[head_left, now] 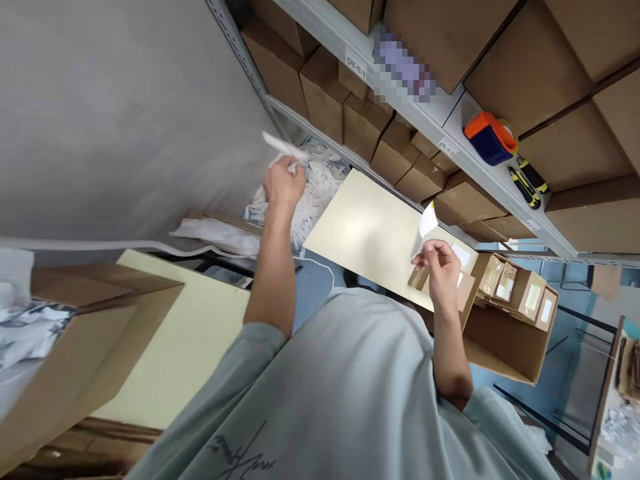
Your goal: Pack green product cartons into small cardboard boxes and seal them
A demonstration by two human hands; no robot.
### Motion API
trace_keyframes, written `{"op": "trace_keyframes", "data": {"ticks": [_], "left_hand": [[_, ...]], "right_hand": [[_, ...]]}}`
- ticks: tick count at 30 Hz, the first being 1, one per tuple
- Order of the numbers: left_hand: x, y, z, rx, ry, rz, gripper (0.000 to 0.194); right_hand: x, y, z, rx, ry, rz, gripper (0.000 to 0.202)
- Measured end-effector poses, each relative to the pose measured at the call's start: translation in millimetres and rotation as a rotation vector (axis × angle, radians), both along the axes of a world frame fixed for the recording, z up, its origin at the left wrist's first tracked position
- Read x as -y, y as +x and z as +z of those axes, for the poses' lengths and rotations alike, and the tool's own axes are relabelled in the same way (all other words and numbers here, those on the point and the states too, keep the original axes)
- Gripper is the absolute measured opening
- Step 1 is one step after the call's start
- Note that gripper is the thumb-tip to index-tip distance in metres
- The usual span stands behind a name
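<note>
My left hand [286, 183] is raised over a heap of white paper strips [323, 177], its fingers bent. A blurred white strip [283, 145] is at its fingertips; whether the fingers grip it is unclear. Over the right end of the pale yellow tabletop [367, 223], my right hand [440, 263] pinches a small white label [427, 225] that curls upward. Beneath and beside that hand lies a flat brown box [465, 287] with white labels on it.
An open carton [510, 333] holding small labelled boxes stands at the right. Shelves [440, 113] with brown boxes, a tape dispenser [490, 139] and cutters [525, 189] run above. Another open carton [105, 333] with paper scraps sits at the left.
</note>
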State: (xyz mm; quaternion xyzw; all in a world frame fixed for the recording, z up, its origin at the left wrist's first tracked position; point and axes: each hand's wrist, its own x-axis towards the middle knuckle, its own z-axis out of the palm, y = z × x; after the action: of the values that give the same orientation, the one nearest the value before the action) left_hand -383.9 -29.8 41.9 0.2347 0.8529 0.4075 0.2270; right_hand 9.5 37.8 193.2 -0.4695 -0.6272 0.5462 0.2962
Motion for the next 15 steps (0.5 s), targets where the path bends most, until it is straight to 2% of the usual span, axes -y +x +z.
{"op": "trace_keyframes", "data": {"ticks": [3,5,6,8,10,12,14,15], "left_hand": [[-30.5,-21.1,-7.4,0.045,-0.187,-0.042,0.070],[-45.1,-8.9,-6.3,0.081,-0.206,-0.100,0.073],[-48.8,6.6,-3.8,0.092,-0.167,-0.123,0.072],[-48.2,55.0,5.5,0.093,0.005,-0.175,0.062],[-38.4,118.9,20.3,0.117,0.172,-0.247,0.048],[-23.4,185.4,38.5,0.179,0.284,-0.238,0.035],[-8.2,242.7,56.1,0.293,0.379,-0.226,0.028],[-2.0,265.7,63.4,0.416,0.409,-0.250,0.030]], "right_hand": [[19.5,-3.5,-6.4,0.004,-0.019,0.042,0.044],[26.2,0.9,-10.9,0.020,-0.001,0.025,0.045],[27.5,4.7,-13.0,0.029,0.016,0.003,0.046],[27.4,14.3,-16.4,0.047,0.062,-0.049,0.047],[25.8,26.0,-18.5,0.076,0.133,-0.105,0.046],[25.2,38.9,-19.1,0.115,0.242,-0.158,0.044],[26.7,52.8,-19.6,0.164,0.387,-0.190,0.039],[28.2,60.1,-20.3,0.190,0.459,-0.186,0.036]]}}
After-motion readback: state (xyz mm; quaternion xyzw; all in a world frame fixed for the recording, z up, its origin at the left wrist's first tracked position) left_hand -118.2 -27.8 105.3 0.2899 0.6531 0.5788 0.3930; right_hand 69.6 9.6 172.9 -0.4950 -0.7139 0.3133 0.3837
